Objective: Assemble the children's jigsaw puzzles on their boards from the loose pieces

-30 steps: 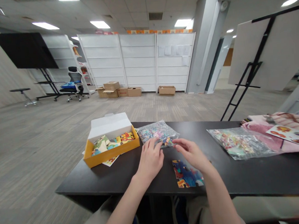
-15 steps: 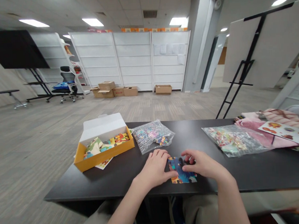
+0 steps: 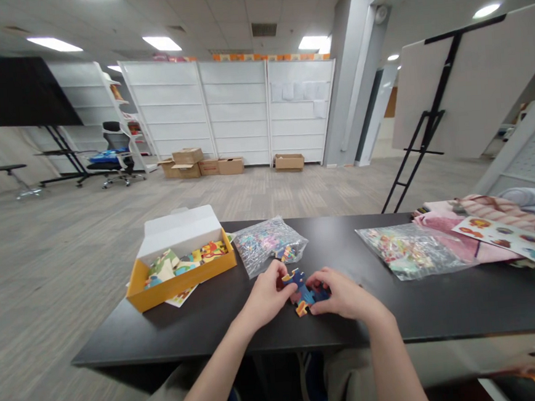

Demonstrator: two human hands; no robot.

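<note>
Both my hands meet over a small joined patch of jigsaw puzzle [image 3: 302,291], blue with orange and red, lifted or tilted just above the black table [image 3: 442,304]. My left hand [image 3: 268,293] pinches its left edge with curled fingers. My right hand [image 3: 342,292] grips its right side, fingers folded round it. Just beyond the hands lies a clear plastic bag of puzzle pieces [image 3: 266,242].
An open yellow box [image 3: 181,282] with a white lid and coloured pieces stands at the left of the table. A second clear bag of pieces [image 3: 410,250], pink cloth [image 3: 465,234] and a printed sheet [image 3: 506,236] lie at the right. Beyond are an easel [image 3: 422,132], cardboard boxes and shelving.
My hands came back from the plastic bag to the puzzle patch near the table's front edge, took hold of it, and have now raised and tilted it between them.
</note>
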